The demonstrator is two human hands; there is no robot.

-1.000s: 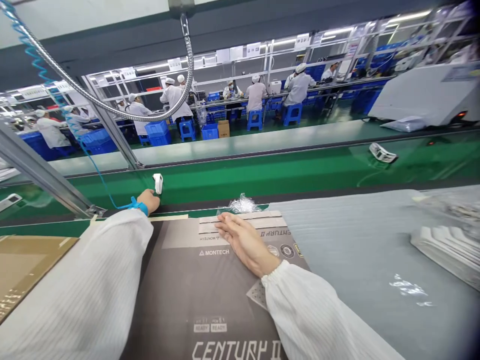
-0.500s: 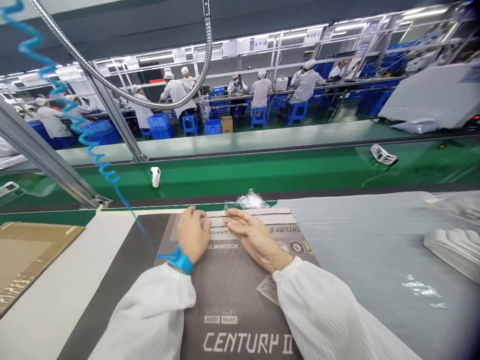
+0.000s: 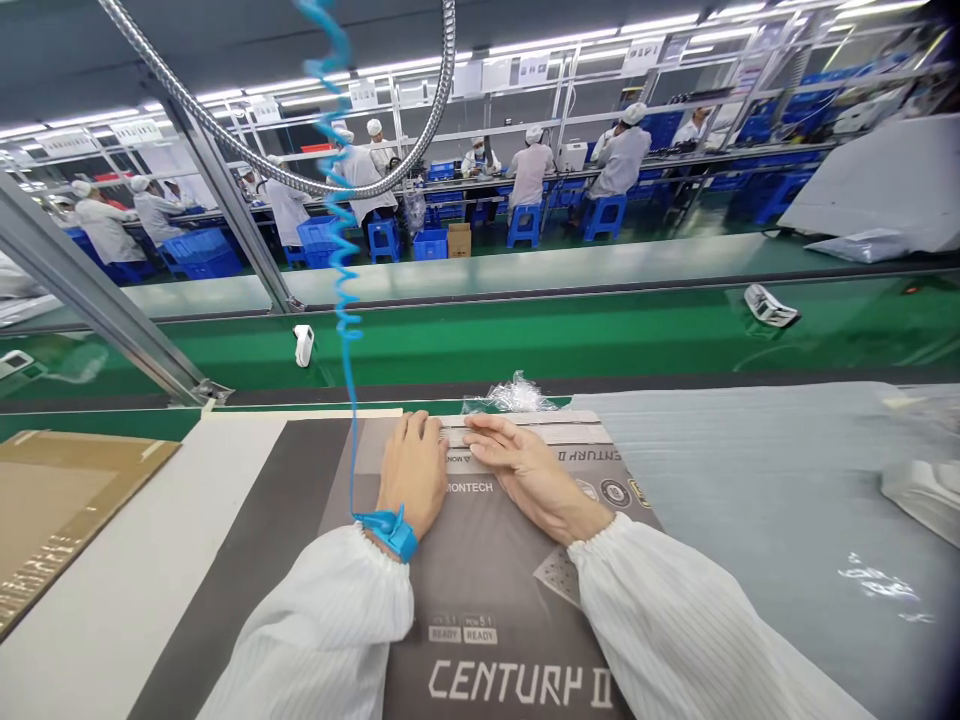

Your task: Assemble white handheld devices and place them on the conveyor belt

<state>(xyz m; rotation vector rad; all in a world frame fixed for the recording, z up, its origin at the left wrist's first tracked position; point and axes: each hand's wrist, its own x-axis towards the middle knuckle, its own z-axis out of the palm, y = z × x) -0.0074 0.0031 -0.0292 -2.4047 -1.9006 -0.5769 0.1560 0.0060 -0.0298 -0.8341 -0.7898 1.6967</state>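
A dark grey printed carton [image 3: 480, 560] marked MONTECH and CENTURY II lies flat in front of me. My left hand [image 3: 416, 470] rests palm down near its far edge, fingers stretched forward with nothing visible in them. A blue wrist strap [image 3: 397, 532] with a coiled cord is on that wrist. Across the far flap from it, my right hand [image 3: 529, 475] is turned on its side with fingers extended, apart from the left hand and holding nothing I can see. Light strips [image 3: 555, 433] on the far flap show beside the fingertips.
Crumpled clear plastic [image 3: 519, 393] sits just beyond the carton. Brown cardboard [image 3: 75, 500] lies at left, grey foam sheeting [image 3: 750, 500] at right. White handheld devices [image 3: 304, 345] rest on the green surface [image 3: 525, 335] behind. A metal post [image 3: 112, 300] slants at left; people work across the aisle.
The view has shifted slightly, moving hands and carton right in the picture. My left hand has turned a little, its fingers closer together. The coiled blue cord has swung right and hangs more upright.
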